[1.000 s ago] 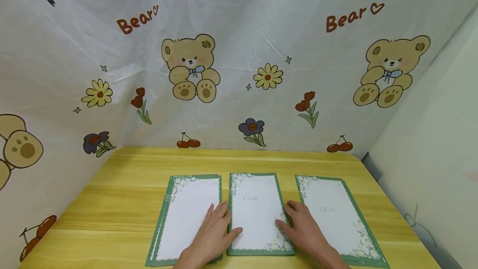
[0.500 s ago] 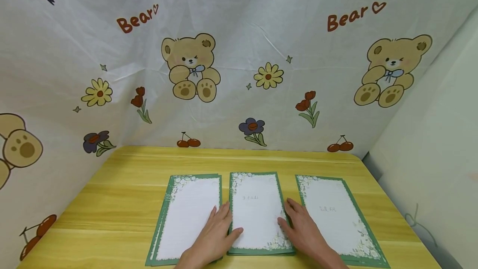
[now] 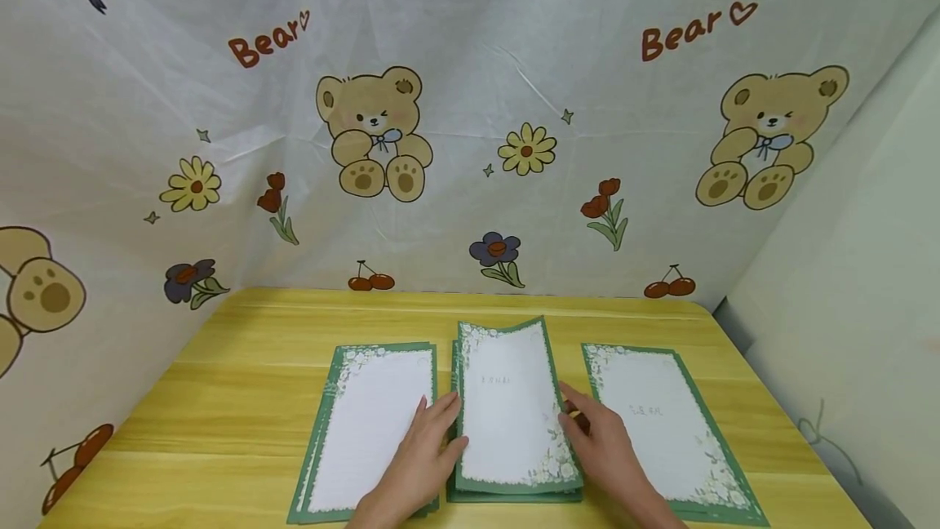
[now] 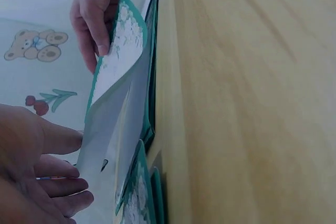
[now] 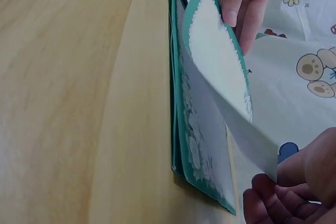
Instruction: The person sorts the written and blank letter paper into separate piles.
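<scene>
A white sheet of letter paper [image 3: 510, 423] with a green floral border and a faint handwritten line is raised and bowed above the middle stack [image 3: 514, 497]. At its right edge my right hand [image 3: 608, 451] pinches it between thumb and fingers. My left hand [image 3: 419, 460] holds the opposite edge, its thumb over the border and its fingers fairly straight. In the right wrist view the lifted sheet [image 5: 218, 51] curves up, and bordered paper [image 5: 197, 129] shows beneath. The left wrist view shows its pale underside [image 4: 107, 129].
A left stack [image 3: 367, 431] of similar paper lies beside my left hand. To the right, more bordered paper [image 3: 671, 431] bears handwriting. All of it rests on a wood-grain table [image 3: 220, 415]. Behind hangs a white cloth [image 3: 455, 227] printed with bears and flowers.
The top sheet of the middle stack has come up off the pile and shifted slightly away from me, its edges now raised. Before, both hands rested along the stack's sides.
</scene>
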### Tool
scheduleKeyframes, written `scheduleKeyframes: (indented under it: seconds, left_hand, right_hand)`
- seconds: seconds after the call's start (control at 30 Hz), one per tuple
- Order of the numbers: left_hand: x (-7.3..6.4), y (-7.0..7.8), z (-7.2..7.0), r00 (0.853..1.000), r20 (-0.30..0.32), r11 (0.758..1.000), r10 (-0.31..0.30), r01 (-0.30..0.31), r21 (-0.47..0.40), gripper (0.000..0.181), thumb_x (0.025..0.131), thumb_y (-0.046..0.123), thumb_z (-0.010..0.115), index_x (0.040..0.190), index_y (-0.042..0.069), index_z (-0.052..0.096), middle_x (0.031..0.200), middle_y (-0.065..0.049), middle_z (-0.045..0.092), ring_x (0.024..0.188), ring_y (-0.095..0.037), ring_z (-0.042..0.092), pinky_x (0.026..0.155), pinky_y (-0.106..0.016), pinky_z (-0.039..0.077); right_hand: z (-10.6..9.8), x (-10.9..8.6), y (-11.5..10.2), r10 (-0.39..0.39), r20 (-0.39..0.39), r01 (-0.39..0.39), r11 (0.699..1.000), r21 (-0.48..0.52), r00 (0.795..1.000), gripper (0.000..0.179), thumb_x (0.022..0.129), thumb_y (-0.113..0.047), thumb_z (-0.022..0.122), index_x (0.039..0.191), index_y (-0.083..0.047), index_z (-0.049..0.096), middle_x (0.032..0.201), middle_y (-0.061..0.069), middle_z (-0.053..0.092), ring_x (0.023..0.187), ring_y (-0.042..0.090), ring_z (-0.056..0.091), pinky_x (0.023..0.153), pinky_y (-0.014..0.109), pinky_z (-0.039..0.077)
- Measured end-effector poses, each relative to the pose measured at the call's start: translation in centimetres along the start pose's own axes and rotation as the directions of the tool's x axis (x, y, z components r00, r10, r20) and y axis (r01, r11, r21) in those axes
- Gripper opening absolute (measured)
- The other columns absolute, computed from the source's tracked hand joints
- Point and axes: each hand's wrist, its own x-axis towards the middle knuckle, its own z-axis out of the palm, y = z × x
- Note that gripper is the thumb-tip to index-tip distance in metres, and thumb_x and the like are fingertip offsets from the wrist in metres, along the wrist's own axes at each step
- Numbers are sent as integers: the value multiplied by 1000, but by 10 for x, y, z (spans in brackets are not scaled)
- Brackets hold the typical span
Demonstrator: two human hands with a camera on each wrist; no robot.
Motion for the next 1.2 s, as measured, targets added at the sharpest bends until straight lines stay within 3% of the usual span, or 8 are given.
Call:
scheduleKeyframes:
  seconds: [0.2,0.33,0.53,0.73,0.93,1.1,1.2]
  left_hand:
    - [4,4,1,999,-31,995,-12,9,-97,55,99,13,62,144,-12,41,152,-26,35,142,-52,16,110,-70,11]
    - [5,11,10,1000,-9,989,-12,10,-149,56,98,15,63,144,-10,42,151,-26,37,142,-52,19,110,-70,11]
    - [18,27,31,997,65,989,33,-24,-144,62,99,24,61,147,-9,39,153,-24,35,143,-45,24,113,-64,12]
    - [38,47,55,980,175,989,90,-68,-129,74,100,38,57,149,-10,31,156,-23,28,146,-34,24,116,-59,9]
    - [53,69,80,951,299,992,85,-53,-113,82,100,48,53,152,-9,26,159,-23,19,148,-34,16,117,-55,11]
    - [69,78,99,944,324,998,58,-43,-54,81,100,52,51,152,-6,28,159,-19,23,148,-27,17,118,-51,14]
    - [77,80,107,942,334,998,44,-24,-62,81,99,51,52,153,-4,27,160,-17,22,148,-24,16,119,-48,14]
  right_hand:
    - [-8,0,-1,-37,-72,40,998,41,997,45,93,5,64,137,0,57,101,7,65,66,8,54,57,25,46]
    - [-16,-7,6,12,-80,-6,997,76,997,44,95,2,62,139,-1,56,105,10,65,70,10,57,58,26,46]
    - [-40,-17,28,117,-76,-114,992,47,990,43,99,-4,60,142,-3,53,111,14,64,68,12,54,57,27,43]
    - [-75,-23,53,101,-111,-104,994,-25,989,40,102,-8,56,141,0,52,113,19,64,71,8,56,58,26,44]
    - [-116,-30,76,152,-110,-164,980,-110,982,42,106,-16,50,142,4,49,114,24,62,73,4,57,57,27,44]
    - [-138,-34,91,174,-119,-191,970,-148,978,44,107,-19,46,142,8,47,114,28,61,71,3,56,55,28,43]
    - [-142,-36,97,182,-134,-204,965,-165,974,45,107,-20,46,141,8,47,113,28,62,72,0,57,55,28,44]
